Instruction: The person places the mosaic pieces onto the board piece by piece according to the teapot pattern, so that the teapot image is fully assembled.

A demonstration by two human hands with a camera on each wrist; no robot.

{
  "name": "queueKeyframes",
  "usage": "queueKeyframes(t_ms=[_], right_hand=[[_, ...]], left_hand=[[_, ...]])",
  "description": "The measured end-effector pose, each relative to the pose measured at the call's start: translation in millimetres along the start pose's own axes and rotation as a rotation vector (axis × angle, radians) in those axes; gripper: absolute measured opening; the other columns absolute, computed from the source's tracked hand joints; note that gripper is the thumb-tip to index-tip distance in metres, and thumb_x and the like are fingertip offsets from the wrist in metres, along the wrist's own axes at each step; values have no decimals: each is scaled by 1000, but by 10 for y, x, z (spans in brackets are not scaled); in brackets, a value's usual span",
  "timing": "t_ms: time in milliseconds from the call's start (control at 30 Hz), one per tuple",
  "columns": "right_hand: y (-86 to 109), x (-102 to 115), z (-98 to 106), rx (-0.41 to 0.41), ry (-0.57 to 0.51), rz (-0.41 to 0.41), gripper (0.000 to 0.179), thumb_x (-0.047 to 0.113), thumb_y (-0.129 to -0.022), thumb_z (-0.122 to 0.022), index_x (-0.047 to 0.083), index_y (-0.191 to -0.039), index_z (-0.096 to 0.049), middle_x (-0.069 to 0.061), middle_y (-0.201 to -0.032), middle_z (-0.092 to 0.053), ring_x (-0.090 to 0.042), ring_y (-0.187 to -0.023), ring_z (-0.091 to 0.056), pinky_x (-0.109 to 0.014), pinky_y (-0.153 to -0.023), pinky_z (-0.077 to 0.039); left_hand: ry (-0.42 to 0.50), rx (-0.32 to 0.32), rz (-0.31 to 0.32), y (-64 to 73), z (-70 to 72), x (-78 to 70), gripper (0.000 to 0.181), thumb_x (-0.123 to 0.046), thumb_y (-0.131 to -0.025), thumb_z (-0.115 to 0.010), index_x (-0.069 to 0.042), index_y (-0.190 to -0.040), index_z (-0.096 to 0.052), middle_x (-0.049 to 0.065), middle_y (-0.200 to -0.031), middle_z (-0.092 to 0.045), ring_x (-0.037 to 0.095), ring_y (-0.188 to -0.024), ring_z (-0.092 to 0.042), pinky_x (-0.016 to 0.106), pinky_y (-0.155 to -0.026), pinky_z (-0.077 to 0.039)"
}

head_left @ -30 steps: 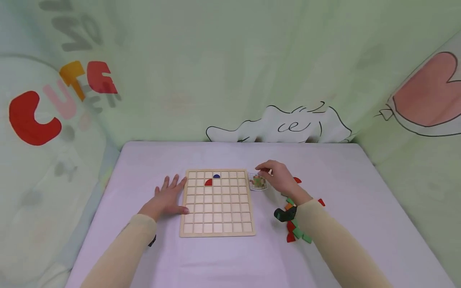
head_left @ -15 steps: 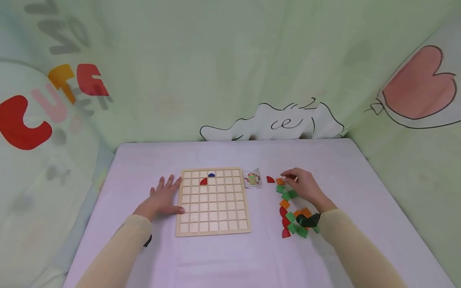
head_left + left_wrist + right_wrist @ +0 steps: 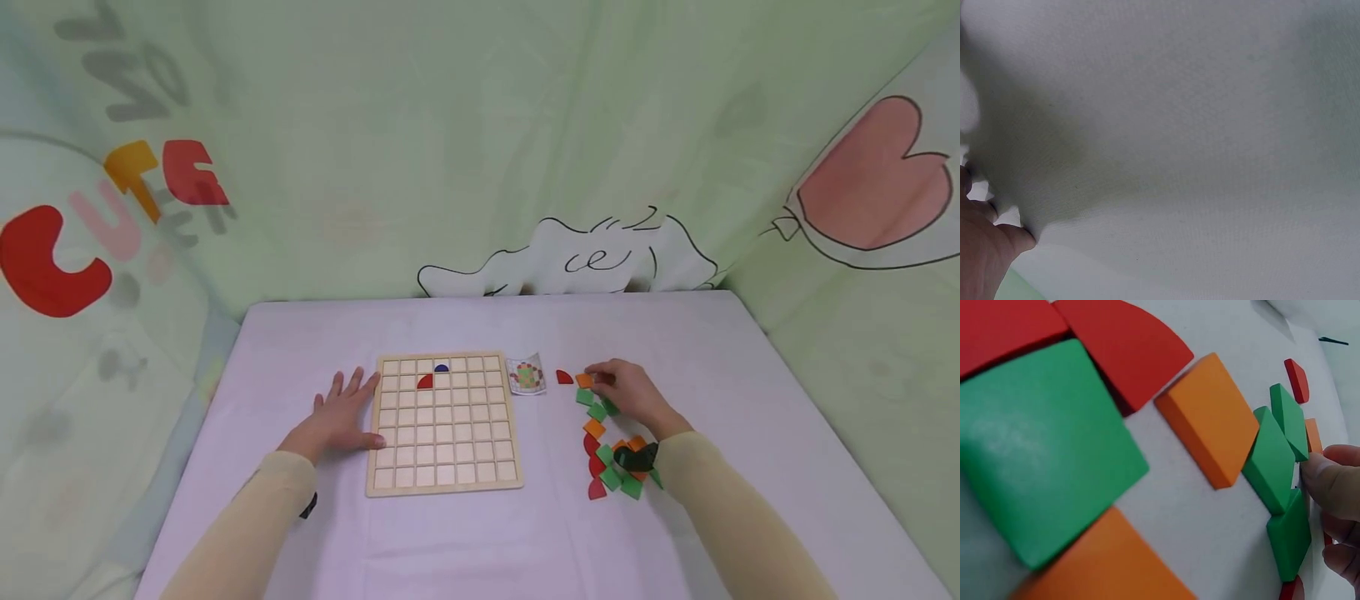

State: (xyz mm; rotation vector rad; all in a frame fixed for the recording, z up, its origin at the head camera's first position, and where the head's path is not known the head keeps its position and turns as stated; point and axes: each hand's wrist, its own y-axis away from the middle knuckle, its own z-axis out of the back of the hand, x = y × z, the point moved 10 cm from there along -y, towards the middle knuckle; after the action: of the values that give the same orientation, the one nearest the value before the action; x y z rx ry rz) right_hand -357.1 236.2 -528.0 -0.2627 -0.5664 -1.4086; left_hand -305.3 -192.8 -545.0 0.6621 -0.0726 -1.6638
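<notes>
My left hand (image 3: 339, 419) lies spread along the left edge of a wooden grid board (image 3: 452, 490), fingertips and thumb at its rim. A blue half-round piece (image 3: 442, 367) and a red quarter-round piece (image 3: 426, 382) sit in cells near the board's top. At the right, my right hand (image 3: 628, 390) pinches the right side of an orange square tile (image 3: 584, 381); its thumb (image 3: 1333, 483) and index finger show beside the tile in the right wrist view. A red quarter-round piece (image 3: 564, 377) lies just left of that tile. The left wrist view shows mainly cloth and some fingers (image 3: 1016, 239).
A small printed pattern card (image 3: 527, 375) lies against the board's right side. Loose green tiles (image 3: 610, 478), orange tiles (image 3: 594, 428) and red pieces (image 3: 596, 489) are scattered below my right hand. The cloth-covered table (image 3: 337, 325) ends at a green curtain (image 3: 337, 167).
My right hand has moved right from beside the card to the loose pieces, then lowered slightly at the orange tile. My left hand stays at the board, and the head view has shifted slightly.
</notes>
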Motion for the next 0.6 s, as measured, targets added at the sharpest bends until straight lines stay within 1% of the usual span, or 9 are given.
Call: queueKeyframes(t_ms=[67, 133, 367, 600], right_hand=[[-14, 15, -9, 5, 11, 21, 35, 6, -96, -70, -2, -130, -66, -19, -111, -68, -32, -101, -60, -50, -97, -57], [-22, 7, -7, 2, 10, 22, 35, 6, -95, -70, -2, -129, -67, -19, -112, -69, -32, -101, -61, -50, -98, -56], [-37, -68, -28, 11, -17, -39, 34, 8, -97, -69, -1, -129, -65, -20, -117, -67, -33, -105, -60, -50, -100, -56], [-22, -109, -9, -9, -51, -64, 36, 11, -99, -67, -2, -132, -63, -23, -123, -66, -34, -107, -60, -50, -99, -56]], left_hand=[[-4, -2, 0, -9, -1, 10, 114, -41, -81, -86, -9, -165, -15, 24, -171, -2, 53, -155, 5, 77, -118, -7], [-8, -4, 0, -15, -2, 18, 115, -41, -81, -86, -9, -165, -15, 24, -171, -3, 53, -155, 5, 77, -118, -7], [-3, 1, 5, -6, 12, 14, 115, -41, -81, -86, -9, -165, -14, 24, -171, -1, 53, -156, 6, 77, -119, -6], [2, -6, -8, -5, 7, 14, 115, -41, -80, -86, -9, -164, -15, 25, -171, -3, 53, -155, 5, 78, -118, -8]])
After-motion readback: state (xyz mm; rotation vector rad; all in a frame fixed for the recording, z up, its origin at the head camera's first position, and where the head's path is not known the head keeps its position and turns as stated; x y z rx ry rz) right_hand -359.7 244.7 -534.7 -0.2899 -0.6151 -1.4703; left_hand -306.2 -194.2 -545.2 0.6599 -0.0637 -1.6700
